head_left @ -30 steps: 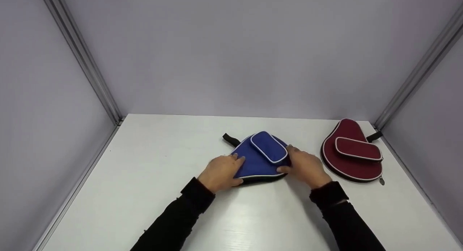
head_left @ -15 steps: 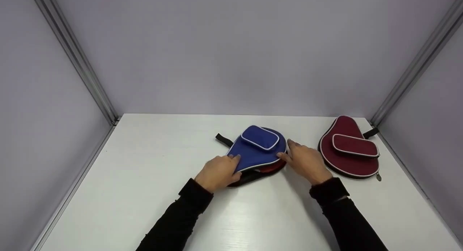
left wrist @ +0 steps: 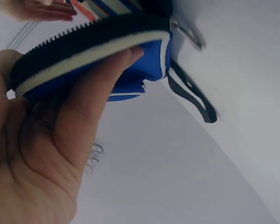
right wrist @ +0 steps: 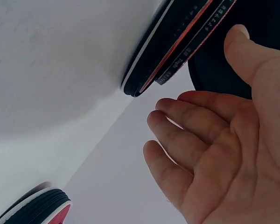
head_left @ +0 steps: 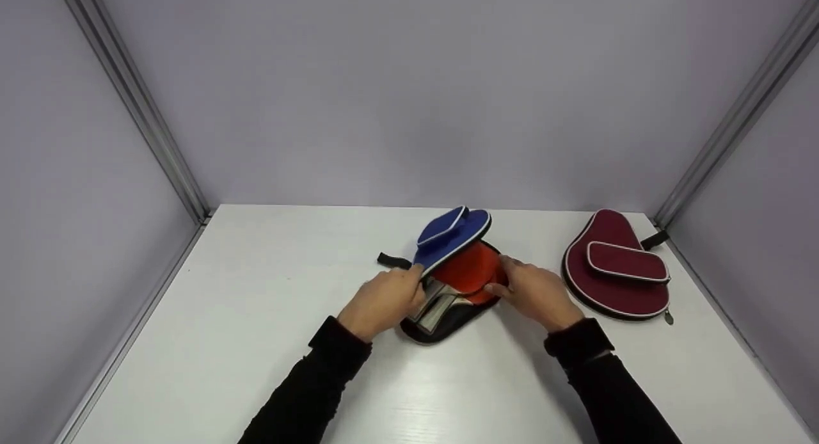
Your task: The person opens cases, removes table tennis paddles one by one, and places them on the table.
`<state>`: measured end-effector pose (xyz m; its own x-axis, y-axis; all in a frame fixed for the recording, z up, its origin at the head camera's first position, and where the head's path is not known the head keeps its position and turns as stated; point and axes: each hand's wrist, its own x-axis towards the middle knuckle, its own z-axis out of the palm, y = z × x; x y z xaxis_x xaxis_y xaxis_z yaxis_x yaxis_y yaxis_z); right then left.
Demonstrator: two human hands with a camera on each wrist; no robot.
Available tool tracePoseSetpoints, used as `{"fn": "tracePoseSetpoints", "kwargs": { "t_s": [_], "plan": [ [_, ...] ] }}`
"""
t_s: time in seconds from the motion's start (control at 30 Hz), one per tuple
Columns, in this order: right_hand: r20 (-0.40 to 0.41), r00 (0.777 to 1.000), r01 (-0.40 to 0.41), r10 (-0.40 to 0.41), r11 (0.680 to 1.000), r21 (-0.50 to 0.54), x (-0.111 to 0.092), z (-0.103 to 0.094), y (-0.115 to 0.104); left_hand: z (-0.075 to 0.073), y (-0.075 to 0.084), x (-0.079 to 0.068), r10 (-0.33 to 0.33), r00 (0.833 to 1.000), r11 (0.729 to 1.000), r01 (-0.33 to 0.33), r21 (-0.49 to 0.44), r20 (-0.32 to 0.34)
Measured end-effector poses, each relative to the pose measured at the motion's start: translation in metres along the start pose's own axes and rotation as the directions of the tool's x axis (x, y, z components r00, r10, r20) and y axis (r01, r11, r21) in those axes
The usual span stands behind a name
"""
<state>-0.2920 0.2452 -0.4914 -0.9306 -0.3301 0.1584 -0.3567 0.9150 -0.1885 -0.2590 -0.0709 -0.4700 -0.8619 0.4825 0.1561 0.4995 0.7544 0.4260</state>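
Observation:
A blue padded table tennis paddle case [head_left: 446,244] lies unzipped, its flap tilted up toward the back. Inside its black lower half are table tennis paddles [head_left: 470,268] with orange-red rubber and two pale handles. The left hand [head_left: 384,300] grips the flap's edge near the narrow end; the left wrist view shows thumb and fingers around the zipper edge [left wrist: 60,60]. At the case's right side is the right hand [head_left: 537,293], thumb over the paddle's edge in the head view. In the right wrist view, its loosely bent fingers [right wrist: 182,149] hold nothing beside the paddle edges [right wrist: 196,53].
A dark red paddle case [head_left: 620,297] with a front pocket lies zipped on the right of the white table [head_left: 269,341]. Its black strap [head_left: 655,239] points toward the right wall. Grey panels stand behind the table and at both sides.
The left hand has lifted and folded the blue flap back to the left, baring the paddles and handles inside. The right hand has stayed near the case's right edge.

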Motion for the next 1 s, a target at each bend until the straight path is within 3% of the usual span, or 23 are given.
{"fn": "tracePoseSetpoints", "kwargs": {
  "t_s": [0.17, 0.3, 0.43, 0.5, 0.63, 0.73, 0.87, 1.0],
  "plan": [
    [0.017, 1.000, -0.001, 0.001, 1.000, 0.010, 0.002, 0.006, 0.000, -0.005, 0.000, 0.000, -0.004, 1.000, 0.997, 0.005, -0.073, 0.008],
    [0.086, 0.996, -0.014, 0.011, 0.999, 0.029, 0.002, 0.010, 0.001, -0.008, 0.000, 0.001, -0.028, 1.000, 0.996, 0.028, -0.086, -0.007],
    [0.125, 0.992, -0.035, 0.029, 0.998, 0.046, 0.001, 0.012, 0.001, -0.010, 0.000, 0.002, -0.033, 0.995, 0.998, 0.028, -0.052, -0.098],
    [0.122, 0.992, -0.036, 0.029, 0.998, 0.050, 0.001, 0.012, 0.001, -0.011, -0.001, 0.004, -0.002, 0.982, 1.000, 0.001, -0.006, -0.187],
    [0.110, 0.994, -0.025, 0.019, 0.998, 0.052, 0.001, 0.013, 0.001, -0.015, -0.009, 0.007, 0.074, 0.932, 0.993, -0.035, 0.114, -0.356],
    [0.106, 0.994, -0.015, 0.009, 0.998, 0.054, 0.001, 0.014, 0.002, -0.020, -0.017, 0.008, 0.090, 0.914, 0.979, -0.009, 0.202, -0.397],
    [0.105, 0.994, -0.015, 0.009, 0.999, 0.050, 0.002, 0.014, 0.002, -0.030, -0.027, 0.007, 0.085, 0.922, 0.947, 0.043, 0.318, -0.379],
    [0.110, 0.994, -0.025, 0.020, 0.999, 0.045, 0.001, 0.014, 0.000, -0.036, -0.037, 0.005, 0.049, 0.936, 0.934, 0.081, 0.348, -0.349]
  ]
}}
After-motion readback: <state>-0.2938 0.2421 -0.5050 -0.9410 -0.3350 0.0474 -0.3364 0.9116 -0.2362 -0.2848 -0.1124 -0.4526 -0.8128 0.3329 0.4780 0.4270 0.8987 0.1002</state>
